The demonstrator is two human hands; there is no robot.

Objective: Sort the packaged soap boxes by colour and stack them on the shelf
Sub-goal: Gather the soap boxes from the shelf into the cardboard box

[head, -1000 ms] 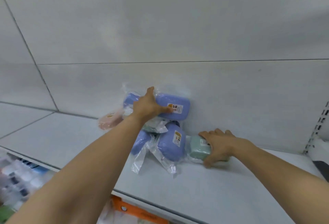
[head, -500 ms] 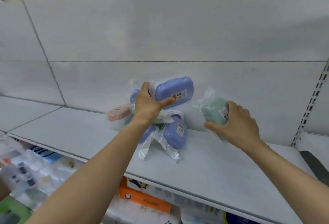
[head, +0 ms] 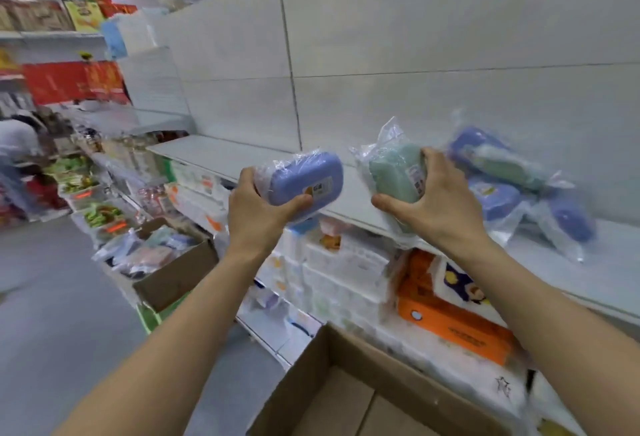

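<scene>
Held up in front of the white metal shelf, the left hand curls round a blue oval plastic-wrapped soap box and the right hand round a green one, both seemingly light, rigid and slippery, best clasped across the middle.

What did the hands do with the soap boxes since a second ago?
The left hand lifted its blue soap box off the pile; the right hand picked up the green soap box from the shelf. The other blue boxes stayed piled.
</scene>
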